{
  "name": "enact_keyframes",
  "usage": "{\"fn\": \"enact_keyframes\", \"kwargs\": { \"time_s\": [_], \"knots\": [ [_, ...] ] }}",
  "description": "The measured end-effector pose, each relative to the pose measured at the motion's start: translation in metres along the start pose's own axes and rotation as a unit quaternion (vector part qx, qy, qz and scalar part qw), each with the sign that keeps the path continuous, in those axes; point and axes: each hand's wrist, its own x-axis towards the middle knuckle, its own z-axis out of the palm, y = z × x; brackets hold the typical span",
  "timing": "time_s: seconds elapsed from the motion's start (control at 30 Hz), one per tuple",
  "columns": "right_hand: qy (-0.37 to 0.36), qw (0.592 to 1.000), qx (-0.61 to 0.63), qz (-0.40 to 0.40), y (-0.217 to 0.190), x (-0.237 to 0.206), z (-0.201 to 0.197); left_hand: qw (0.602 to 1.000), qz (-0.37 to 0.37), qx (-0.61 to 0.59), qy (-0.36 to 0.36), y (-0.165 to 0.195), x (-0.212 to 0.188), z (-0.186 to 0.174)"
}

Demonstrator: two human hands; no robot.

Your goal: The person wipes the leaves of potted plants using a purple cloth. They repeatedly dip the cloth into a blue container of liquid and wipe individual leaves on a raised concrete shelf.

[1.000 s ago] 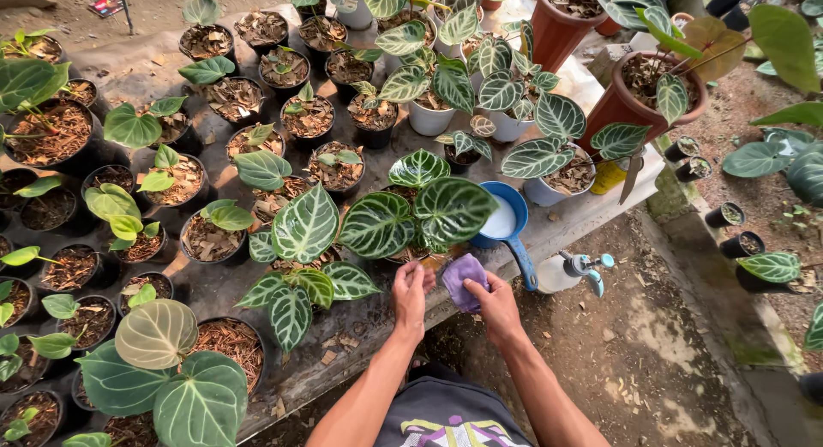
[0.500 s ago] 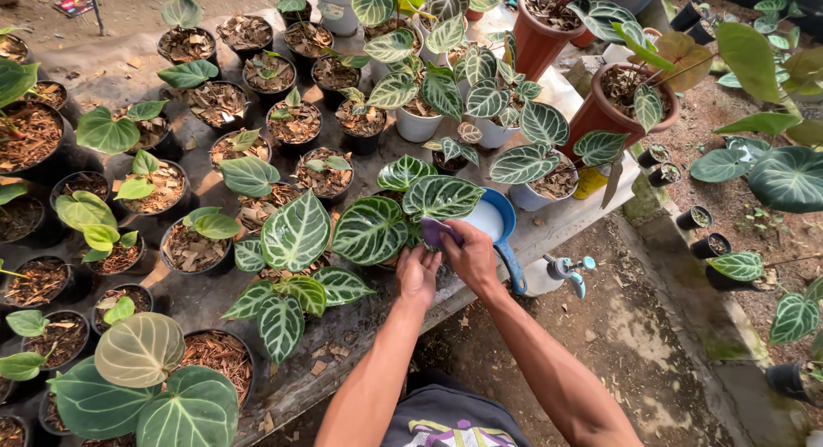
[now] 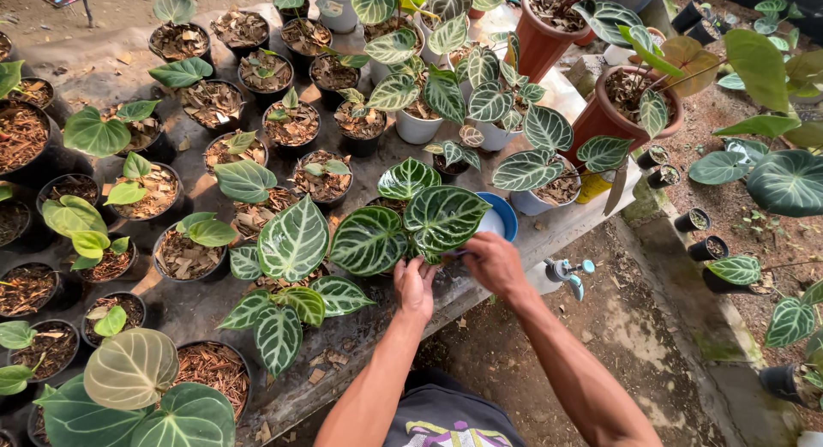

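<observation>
A potted plant with large dark green, white-veined leaves [image 3: 444, 216] stands at the bench's front edge. My left hand [image 3: 416, 286] reaches up under the lower edge of its front leaf, and that leaf hides the fingertips. My right hand [image 3: 491, 263] is just right of it, fingers curled at the same leaf's edge around a small purple cloth [image 3: 453, 252] that barely shows. Behind the right hand sits a blue bowl [image 3: 504, 214].
A dark bench [image 3: 197, 306] holds several black pots of bark with green leafy plants. Two terracotta pots [image 3: 600, 121] stand at the back right. A white spray bottle [image 3: 561, 274] sits at the bench's right corner. Bare dirt ground lies below.
Both hands have moved forward and under the front leaf. The purple cloth, plainly seen in the right hand before, is now mostly hidden by the leaf.
</observation>
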Motion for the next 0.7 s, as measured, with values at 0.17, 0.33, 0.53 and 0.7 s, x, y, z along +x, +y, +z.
{"fn": "enact_keyframes", "kwargs": {
  "time_s": [0.17, 0.33, 0.53, 0.7],
  "knots": [
    [0.071, 0.982, 0.015, 0.175, 0.029, 0.021, -0.011, 0.999, 0.020, 0.022, -0.035, 0.000, 0.004, -0.006],
    [-0.072, 0.963, -0.090, 0.244, 0.041, 0.048, 0.006, 0.999, 0.013, 0.013, -0.041, 0.006, 0.003, -0.012],
    [-0.112, 0.955, 0.105, 0.252, 0.051, 0.057, 0.009, 0.998, 0.012, 0.052, -0.036, 0.014, 0.003, -0.013],
    [-0.023, 0.808, 0.437, 0.393, 0.064, 0.051, 0.001, 0.996, 0.009, 0.075, -0.037, 0.008, 0.005, -0.014]
  ]
}}
